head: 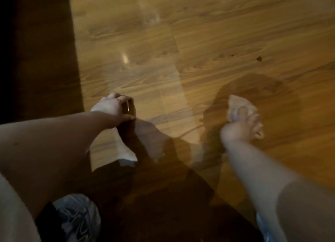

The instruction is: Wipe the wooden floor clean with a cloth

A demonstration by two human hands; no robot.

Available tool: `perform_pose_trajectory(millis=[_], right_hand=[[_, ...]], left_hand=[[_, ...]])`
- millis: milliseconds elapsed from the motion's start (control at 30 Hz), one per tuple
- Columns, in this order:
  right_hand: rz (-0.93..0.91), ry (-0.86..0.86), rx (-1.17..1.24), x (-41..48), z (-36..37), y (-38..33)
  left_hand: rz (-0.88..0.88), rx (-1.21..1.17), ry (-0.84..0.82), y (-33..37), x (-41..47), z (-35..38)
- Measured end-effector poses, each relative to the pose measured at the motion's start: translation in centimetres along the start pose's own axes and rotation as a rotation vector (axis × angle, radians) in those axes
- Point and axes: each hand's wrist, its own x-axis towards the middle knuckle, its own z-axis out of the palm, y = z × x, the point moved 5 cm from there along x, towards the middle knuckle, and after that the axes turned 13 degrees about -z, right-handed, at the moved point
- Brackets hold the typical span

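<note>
Head view, looking down. We see the glossy, honey-brown wooden plank floor (208,42) filling most of the field. The right hand (241,128), blurred, lies right of centre with its fingers (257,125) curled round a pale, crumpled cloth (237,106). The cloth protrudes from the far side of the hand and touches the floor. Around cloth and hand we note a darker, rounded patch (262,89) on the boards; whether it is damp or shadow we cannot tell. The left hand (110,106) sits left of centre, well apart from the cloth. Its knuckles are up and its fingers bend down toward the floor over a dark area bearing a small glint (128,106). Whether it grips something or merely props on the boards we cannot tell. Two small dark specks (259,58) mark the floor beyond the right hand. A dark brown strip (36,51), its nature unclear, borders the floor at left. A grey-and-white trainer (78,218) appears at the lower edge, beneath the left forearm (54,138).
</note>
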Motion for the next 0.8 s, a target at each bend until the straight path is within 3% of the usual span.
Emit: perform_pose_trajectory(millis=[100, 167, 233, 300, 467, 533, 600, 633, 700, 800], right_hand=[[-0.522, -0.192, -0.225, -3.5, 5.1, -9.9], [-0.956, -0.457, -0.209, -6.7, 8.7, -14.9], [-1.265, -0.594, -0.229, -8.3, 9.5, -17.8], [-1.229, -0.495, -0.227, -4.7, 8.9, -17.5], [-0.509, -0.039, -0.134, 9.2, 0.8, -10.1], [-0.211, -0.02, -0.006, 13.2, -1.4, -8.0], [-0.1, -0.024, 0.008, 14.4, -1.2, -8.5], [-0.139, -0.007, -0.036, 14.0, -0.3, -9.7], [-0.43, -0.006, -0.179, 11.3, 2.4, -14.2], [-1.03, -0.294, -0.11, 5.0, 7.8, -21.4]], left_hand=[[-0.016, 0.05, -0.024, 0.2, 1.4, -1.4], [-0.035, 0.035, -0.012, 1.0, 2.8, -2.6], [-0.059, -0.007, -0.034, 1.6, 4.0, -3.1], [-0.06, 0.014, -0.071, 2.2, 5.5, -3.5], [-0.114, 0.024, -0.087, 2.1, 7.7, -3.6], [-0.139, -0.027, -0.126, 1.9, 8.0, -3.1], [-0.143, -0.064, -0.141, 1.6, 8.3, -2.8], [-0.142, -0.073, -0.142, 1.4, 8.3, -2.7], [-0.141, -0.107, -0.141, 1.3, 8.5, -2.5], [-0.159, -0.13, -0.118, 1.2, 8.6, -2.6]])
